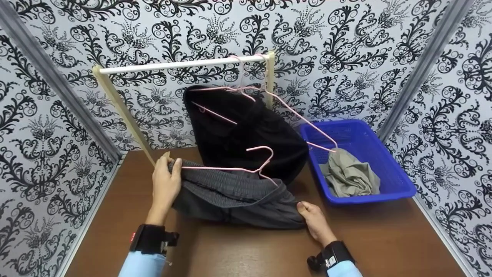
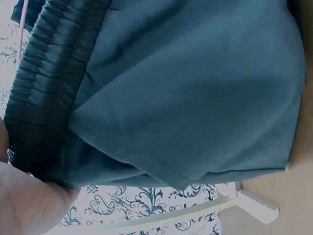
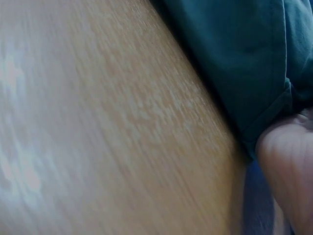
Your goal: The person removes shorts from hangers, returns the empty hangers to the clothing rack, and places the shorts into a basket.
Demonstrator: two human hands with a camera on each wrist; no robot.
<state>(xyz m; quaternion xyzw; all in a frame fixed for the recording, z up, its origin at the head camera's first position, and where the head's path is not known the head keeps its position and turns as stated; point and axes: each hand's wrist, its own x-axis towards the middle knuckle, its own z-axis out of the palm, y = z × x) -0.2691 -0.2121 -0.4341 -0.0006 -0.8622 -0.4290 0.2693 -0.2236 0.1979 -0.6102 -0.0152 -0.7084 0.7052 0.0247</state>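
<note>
A pair of dark grey shorts (image 1: 265,215) with a gathered elastic waistband (image 2: 49,73) is stretched between both hands above the table. A pink hanger (image 1: 215,168) sits in the waist opening, its hook sticking up and its right arm running down inside the band. My left hand (image 1: 165,184) pinches the left end of the waistband, thumb and fingers right at the hanger's left tip. Lower and to the right, my right hand (image 1: 313,219) grips the shorts' right edge between thumb and fingers. The hanger's right tip is hidden by cloth.
Behind the shorts stands a rack with a white rod (image 1: 173,66). A black garment (image 1: 215,134) hangs from it on pink hangers. At the right, a blue basket (image 1: 396,177) contains beige cloth (image 1: 353,177), which a pink hanger arm reaches. Patterned walls enclose the brown table (image 1: 246,254).
</note>
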